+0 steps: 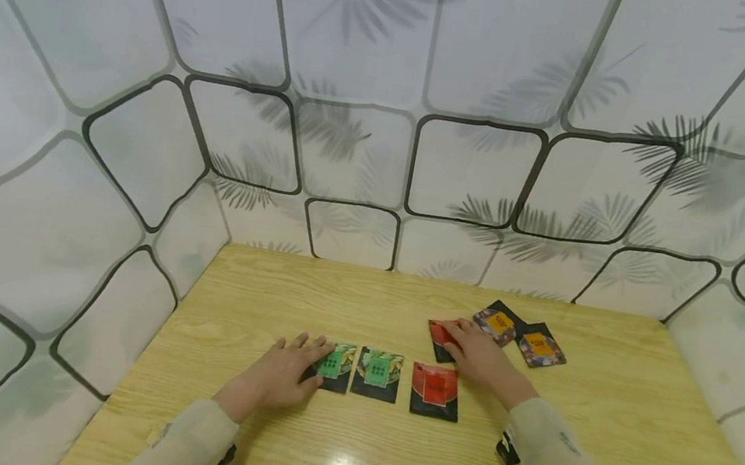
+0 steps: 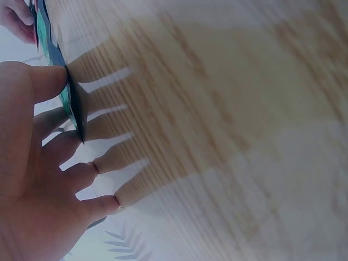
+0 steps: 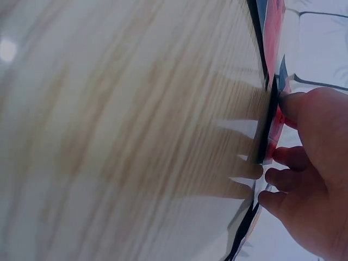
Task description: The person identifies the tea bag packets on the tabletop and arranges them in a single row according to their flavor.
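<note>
My left hand lies spread on the left edge of a flat green-and-black packet, its fingers fairly straight. In the left wrist view, the thumb and nearer fingers touch that packet while the outer fingers rest on the wood. A second green packet lies just right of it. My right hand reaches over a tilted red-and-black packet, partly covering it; the right wrist view shows thumb and fingertips touching its face. Another red packet lies nearer me, its edges roughly square to the table.
Two dark packets with orange labels, one farther back and one to the right, lie askew beyond my right hand. The wooden table meets patterned curtain-like walls at the back and sides. Light glares off the table's front.
</note>
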{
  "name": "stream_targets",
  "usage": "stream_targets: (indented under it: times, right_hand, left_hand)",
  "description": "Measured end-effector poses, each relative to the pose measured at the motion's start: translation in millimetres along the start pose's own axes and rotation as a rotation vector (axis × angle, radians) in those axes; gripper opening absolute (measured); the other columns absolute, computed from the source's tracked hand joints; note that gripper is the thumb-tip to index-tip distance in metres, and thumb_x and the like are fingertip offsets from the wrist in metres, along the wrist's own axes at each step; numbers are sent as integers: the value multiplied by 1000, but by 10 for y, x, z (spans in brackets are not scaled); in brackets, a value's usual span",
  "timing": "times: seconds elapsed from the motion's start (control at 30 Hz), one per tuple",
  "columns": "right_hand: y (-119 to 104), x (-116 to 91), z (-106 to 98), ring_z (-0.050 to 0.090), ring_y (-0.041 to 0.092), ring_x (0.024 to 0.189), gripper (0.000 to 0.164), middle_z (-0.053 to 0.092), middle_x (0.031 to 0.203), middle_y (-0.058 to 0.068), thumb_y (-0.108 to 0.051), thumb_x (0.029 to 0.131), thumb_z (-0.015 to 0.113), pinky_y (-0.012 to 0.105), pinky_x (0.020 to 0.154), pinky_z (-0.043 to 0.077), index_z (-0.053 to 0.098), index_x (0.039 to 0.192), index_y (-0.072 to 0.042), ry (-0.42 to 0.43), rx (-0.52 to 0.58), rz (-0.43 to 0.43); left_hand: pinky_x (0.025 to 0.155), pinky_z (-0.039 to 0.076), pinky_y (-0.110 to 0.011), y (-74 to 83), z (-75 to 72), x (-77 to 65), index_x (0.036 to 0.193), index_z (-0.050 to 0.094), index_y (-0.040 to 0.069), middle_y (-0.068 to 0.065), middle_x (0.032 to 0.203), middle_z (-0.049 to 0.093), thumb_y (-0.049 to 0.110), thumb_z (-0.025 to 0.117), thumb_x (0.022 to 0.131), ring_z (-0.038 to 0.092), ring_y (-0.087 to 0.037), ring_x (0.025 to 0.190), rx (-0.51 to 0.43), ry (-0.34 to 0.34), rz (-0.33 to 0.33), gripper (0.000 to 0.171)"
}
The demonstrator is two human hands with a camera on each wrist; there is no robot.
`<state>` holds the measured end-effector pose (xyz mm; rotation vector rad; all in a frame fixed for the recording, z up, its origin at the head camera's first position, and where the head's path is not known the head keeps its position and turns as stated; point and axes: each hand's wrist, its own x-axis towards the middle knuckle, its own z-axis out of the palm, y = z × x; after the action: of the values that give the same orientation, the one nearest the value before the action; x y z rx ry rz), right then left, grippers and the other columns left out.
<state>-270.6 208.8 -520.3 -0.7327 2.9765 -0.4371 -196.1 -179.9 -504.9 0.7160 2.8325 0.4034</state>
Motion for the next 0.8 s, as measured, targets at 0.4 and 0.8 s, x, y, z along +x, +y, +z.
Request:
stream_targets:
  times: [0.4,0.8]
  right_hand:
    - [110,-188,-34,53,60,132,47,50,148,39,-19,109,57,71,107,46,52,152,0,44,-8,-22]
    - [147,-365,-75,47,63,137,47,48,151,41,-19,108,59,75,109,42,54,151,0,64,6,6]
  left_hand:
    - [121,29,-74,-18,25,7,164,41,16,-14,169,39,35,57,109,34,-48,155,4,5,1,61]
    - [121,30,-73,-36,49,17,164,40,18,-12,169,39,38,57,109,34,-48,155,5,16,-3,61]
